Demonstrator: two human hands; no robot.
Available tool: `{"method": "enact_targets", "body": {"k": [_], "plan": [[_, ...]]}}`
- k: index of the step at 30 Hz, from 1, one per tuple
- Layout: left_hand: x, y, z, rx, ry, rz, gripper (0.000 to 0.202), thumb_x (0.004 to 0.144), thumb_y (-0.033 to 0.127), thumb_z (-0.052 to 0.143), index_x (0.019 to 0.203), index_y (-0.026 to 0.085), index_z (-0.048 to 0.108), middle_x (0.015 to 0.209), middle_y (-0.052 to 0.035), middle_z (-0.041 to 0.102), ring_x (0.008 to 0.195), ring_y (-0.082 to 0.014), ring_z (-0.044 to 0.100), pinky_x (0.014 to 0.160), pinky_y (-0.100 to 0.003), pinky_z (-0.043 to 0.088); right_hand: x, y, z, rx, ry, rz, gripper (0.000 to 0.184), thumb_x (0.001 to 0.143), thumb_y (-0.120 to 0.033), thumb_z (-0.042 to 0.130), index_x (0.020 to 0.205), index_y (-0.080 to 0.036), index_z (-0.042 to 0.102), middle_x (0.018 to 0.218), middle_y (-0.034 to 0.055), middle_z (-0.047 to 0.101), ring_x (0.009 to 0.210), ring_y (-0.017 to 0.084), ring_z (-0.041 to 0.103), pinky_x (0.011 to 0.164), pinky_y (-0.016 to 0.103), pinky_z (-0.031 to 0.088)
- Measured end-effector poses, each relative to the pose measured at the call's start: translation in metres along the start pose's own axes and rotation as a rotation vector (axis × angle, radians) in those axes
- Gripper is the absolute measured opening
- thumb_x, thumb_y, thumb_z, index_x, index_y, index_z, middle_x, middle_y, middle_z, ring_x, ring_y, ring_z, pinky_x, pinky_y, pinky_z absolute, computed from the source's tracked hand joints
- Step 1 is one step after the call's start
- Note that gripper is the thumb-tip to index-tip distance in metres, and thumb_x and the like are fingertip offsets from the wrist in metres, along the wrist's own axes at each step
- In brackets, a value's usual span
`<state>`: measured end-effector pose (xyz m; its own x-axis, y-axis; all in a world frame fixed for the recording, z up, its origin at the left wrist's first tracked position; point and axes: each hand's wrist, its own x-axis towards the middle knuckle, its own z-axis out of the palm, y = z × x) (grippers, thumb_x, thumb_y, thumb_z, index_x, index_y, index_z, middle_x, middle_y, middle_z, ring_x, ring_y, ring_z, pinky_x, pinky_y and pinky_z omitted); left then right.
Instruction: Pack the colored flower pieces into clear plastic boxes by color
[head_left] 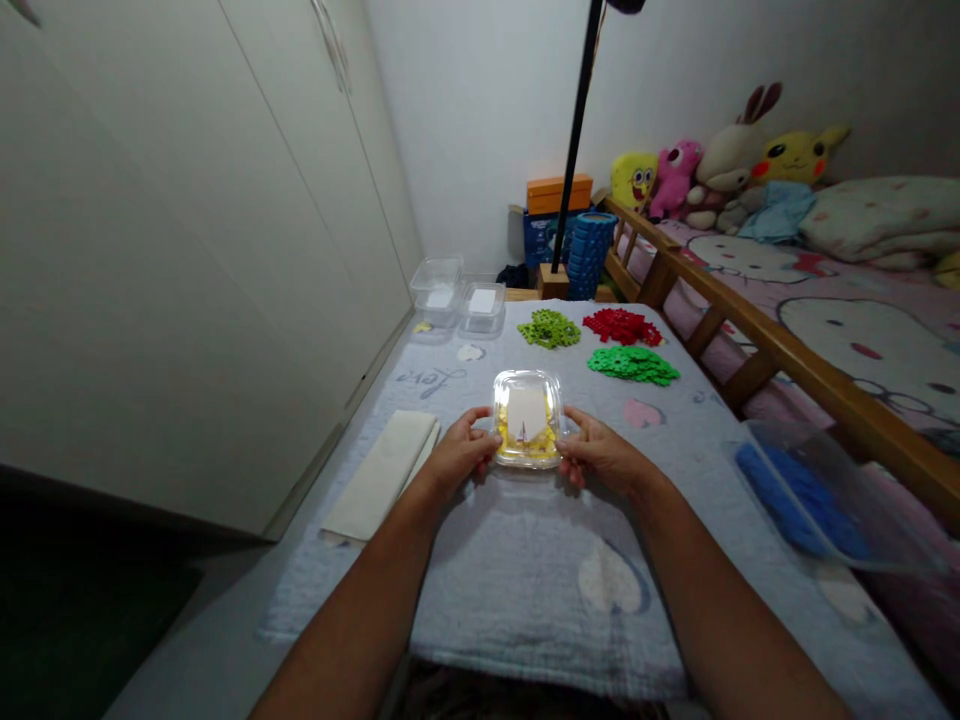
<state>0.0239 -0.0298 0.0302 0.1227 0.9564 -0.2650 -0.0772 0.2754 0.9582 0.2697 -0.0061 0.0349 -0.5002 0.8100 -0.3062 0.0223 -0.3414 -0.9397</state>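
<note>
Between my two hands is a clear plastic container (527, 420) with a lid on it, a pale label on top and yellow pieces showing inside. My left hand (469, 443) grips its left edge, thumb on the near corner. On the right edge, my right hand (598, 447) holds it the same way, fingers curled below. Beyond the container lie a heap of lime-green pieces (550, 328), a heap of red pieces (622, 326) and a heap of bright green pieces (634, 365).
A folded cream cloth (384, 475) lies left on the cloth-covered table (517, 580). Clear containers (482, 305) stand at the back left. A clear box with blue pieces (799, 500) sits at the right edge, beside the wooden bed rail (750, 350). A black pole (576, 140) rises behind the table.
</note>
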Motion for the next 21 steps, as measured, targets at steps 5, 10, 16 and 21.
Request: {"method": "enact_targets", "body": {"k": [5,10,16,21], "plan": [[0.0025,-0.0049,-0.0016,-0.025,-0.018,0.008,0.069,0.065,0.033,0.073,0.127,0.017,0.046,0.052,0.0134,0.045,0.039,-0.0078,0.036,0.038,-0.019,0.034,0.0005,0.0034,-0.0017,0.016,-0.004,0.02,0.106,0.076,-0.033,0.072,0.158,-0.013,0.008,0.062,-0.0004,0.071,0.043,0.014,0.061,0.041,0.02,0.046],[0.0044,-0.0078,-0.0033,-0.04,-0.05,0.013,0.065,0.066,0.033,0.074,0.123,0.019,0.046,0.053,0.0135,0.045,0.038,-0.0069,0.035,0.038,-0.019,0.033,0.001,0.0047,-0.0015,0.011,-0.001,0.024,0.103,0.075,-0.033,0.073,0.158,-0.015,0.014,0.062,-0.0016,0.071,0.042,0.015,0.062,0.04,0.02,0.045],[0.0046,-0.006,-0.0019,-0.051,-0.037,0.016,0.064,0.064,0.034,0.076,0.119,0.019,0.048,0.057,0.0132,0.044,0.04,-0.0065,0.038,0.039,-0.019,0.034,0.0025,0.0038,0.0009,-0.004,0.021,0.009,0.105,0.074,-0.034,0.072,0.158,-0.013,0.012,0.06,-0.0019,0.07,0.041,0.014,0.059,0.04,0.02,0.045],[0.0074,-0.0071,-0.0013,-0.036,0.028,0.045,0.06,0.061,0.029,0.078,0.114,0.019,0.052,0.072,0.0092,0.048,0.048,-0.0051,0.045,0.041,-0.018,0.038,0.0062,0.0054,0.0017,-0.04,0.08,0.006,0.103,0.071,-0.032,0.069,0.157,-0.013,0.016,0.056,-0.005,0.067,0.038,0.013,0.055,0.038,0.019,0.041]]}}
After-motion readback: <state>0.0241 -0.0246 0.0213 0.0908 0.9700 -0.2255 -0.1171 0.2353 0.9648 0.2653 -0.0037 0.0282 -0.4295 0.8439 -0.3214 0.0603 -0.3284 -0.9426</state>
